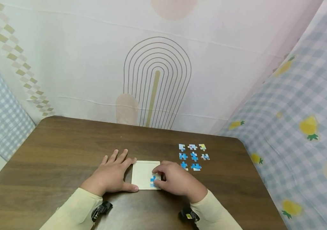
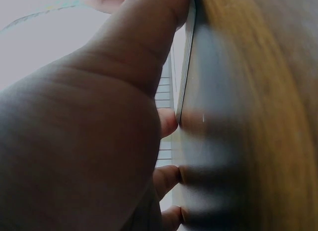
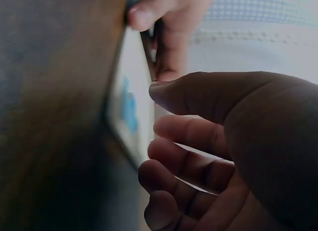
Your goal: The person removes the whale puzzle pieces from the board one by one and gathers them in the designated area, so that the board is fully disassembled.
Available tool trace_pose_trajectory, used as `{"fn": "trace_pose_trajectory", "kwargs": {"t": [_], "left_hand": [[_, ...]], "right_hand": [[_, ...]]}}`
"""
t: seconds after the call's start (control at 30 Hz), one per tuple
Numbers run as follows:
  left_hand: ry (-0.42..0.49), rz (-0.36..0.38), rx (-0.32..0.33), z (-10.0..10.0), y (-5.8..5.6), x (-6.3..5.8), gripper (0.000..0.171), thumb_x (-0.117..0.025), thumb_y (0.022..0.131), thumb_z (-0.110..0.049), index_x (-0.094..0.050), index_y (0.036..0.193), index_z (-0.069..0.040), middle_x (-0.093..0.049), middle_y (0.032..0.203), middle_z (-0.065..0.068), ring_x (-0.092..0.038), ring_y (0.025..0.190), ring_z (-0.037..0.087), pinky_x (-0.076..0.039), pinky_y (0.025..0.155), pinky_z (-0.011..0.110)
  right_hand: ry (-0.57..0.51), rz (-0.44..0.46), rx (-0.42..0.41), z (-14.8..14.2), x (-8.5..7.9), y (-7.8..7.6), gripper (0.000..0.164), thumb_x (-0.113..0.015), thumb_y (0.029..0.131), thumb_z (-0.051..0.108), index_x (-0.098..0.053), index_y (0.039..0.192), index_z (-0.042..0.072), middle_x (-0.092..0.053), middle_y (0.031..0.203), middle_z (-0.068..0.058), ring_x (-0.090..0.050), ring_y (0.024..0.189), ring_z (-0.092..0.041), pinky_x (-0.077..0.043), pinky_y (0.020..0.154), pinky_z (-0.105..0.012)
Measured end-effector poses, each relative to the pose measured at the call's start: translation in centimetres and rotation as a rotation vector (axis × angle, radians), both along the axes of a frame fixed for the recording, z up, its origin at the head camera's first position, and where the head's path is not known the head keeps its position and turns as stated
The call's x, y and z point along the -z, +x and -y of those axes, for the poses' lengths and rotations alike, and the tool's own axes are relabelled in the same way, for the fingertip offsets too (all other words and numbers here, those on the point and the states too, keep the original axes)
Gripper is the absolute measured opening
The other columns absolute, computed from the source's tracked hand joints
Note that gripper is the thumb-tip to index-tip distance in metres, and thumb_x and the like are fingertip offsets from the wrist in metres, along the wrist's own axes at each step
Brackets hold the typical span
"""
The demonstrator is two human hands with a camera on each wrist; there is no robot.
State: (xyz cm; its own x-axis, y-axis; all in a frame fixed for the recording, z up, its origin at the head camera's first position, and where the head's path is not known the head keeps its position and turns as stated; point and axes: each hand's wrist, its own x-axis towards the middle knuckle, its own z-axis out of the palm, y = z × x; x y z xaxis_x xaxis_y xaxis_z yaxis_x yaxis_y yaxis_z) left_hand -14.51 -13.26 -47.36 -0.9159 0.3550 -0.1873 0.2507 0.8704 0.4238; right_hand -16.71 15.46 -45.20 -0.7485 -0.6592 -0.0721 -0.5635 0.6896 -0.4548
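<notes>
A pale square puzzle tray point(image 1: 141, 174) lies on the table, and a blue-and-white jigsaw piece point(image 1: 153, 180) sits in its lower right part. My left hand point(image 1: 108, 176) rests at the tray's left side with fingers spread, thumb and index fingertips at its edge. Over the right side of the tray is my right hand point(image 1: 177, 179), its fingers loosely bent and the thumb tip close by the piece. The right wrist view shows a gap between that thumb and the fingers, with the blue piece point(image 3: 130, 112) lying flat on the tray beyond them.
Several loose jigsaw pieces point(image 1: 194, 156) lie in rows right of the tray, some close behind the right hand. The brown wooden table point(image 1: 74, 143) meets a patterned white cloth point(image 1: 94, 64) at the back and a checked cloth point(image 1: 281, 121) on the right.
</notes>
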Motion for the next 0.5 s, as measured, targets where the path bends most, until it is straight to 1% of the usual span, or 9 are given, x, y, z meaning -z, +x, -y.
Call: {"fn": "trace_pose_trajectory", "kwargs": {"t": [0.2,0.4,0.5], "left_hand": [[-0.001,0.005,0.002,-0.1,-0.1,-0.1,0.118,-0.083,0.079,-0.088,-0.048,0.173,-0.026,-0.022,0.187,0.021,-0.013,0.172,0.059,-0.017,0.131,0.085],[0.006,-0.003,0.003,-0.1,0.0,-0.1,0.118,-0.084,0.078,-0.088,-0.049,0.172,-0.026,-0.023,0.187,0.022,-0.015,0.171,0.06,-0.018,0.129,0.086],[0.009,-0.005,-0.001,-0.1,0.1,-0.2,0.117,-0.084,0.078,-0.087,-0.049,0.171,-0.026,-0.024,0.187,0.022,-0.016,0.171,0.06,-0.018,0.129,0.086]], "right_hand": [[0.022,-0.001,-0.002,-0.1,0.9,0.0,0.03,-0.085,0.101,0.025,-0.083,0.128,0.012,-0.067,0.101,0.004,-0.053,0.084,-0.002,-0.052,0.078,-0.022],[0.015,0.012,-0.001,0.0,1.2,-0.1,0.022,-0.087,0.1,0.027,-0.082,0.118,0.016,-0.066,0.102,0.006,-0.053,0.085,-0.002,-0.051,0.078,-0.022],[0.02,0.025,0.008,0.0,1.3,-0.1,0.021,-0.087,0.1,0.029,-0.079,0.117,0.019,-0.064,0.102,0.007,-0.053,0.085,-0.002,-0.051,0.078,-0.022]]}}
